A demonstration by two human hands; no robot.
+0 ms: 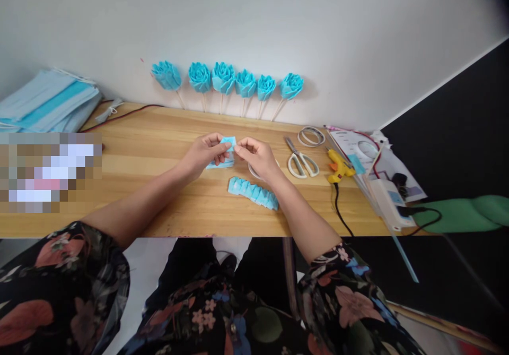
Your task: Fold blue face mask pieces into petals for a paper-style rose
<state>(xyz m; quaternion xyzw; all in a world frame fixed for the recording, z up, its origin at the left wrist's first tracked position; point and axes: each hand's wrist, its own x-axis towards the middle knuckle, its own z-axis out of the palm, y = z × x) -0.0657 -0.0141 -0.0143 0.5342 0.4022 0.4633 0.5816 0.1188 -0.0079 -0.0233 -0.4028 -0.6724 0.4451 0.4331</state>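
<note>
"While both hands work close together, where's the small light-blue square of thin material (228, 140)?"

"Pinched between the left hand's (207, 152) thumb and fingers; the right hand's (256, 156) fingertips, nearly closed, seem to nip its right edge, probably to keep it taut."

"And under them?"

"A flat light-blue stack (217, 165) sits just beneath the left fingers, likely for easy reach. On the right fingers' near side lies a slanting row of pleated light-blue pieces (254, 192)."

"Anything in the way?"

"The right hand partly covers a pale ring (252, 172). Rightward of its fingers: white-handled metal scissors (296, 156), then a yellow plastic glue gun (339, 166). Beyond both hands, six blue roses on sticks (223, 78)."
</note>
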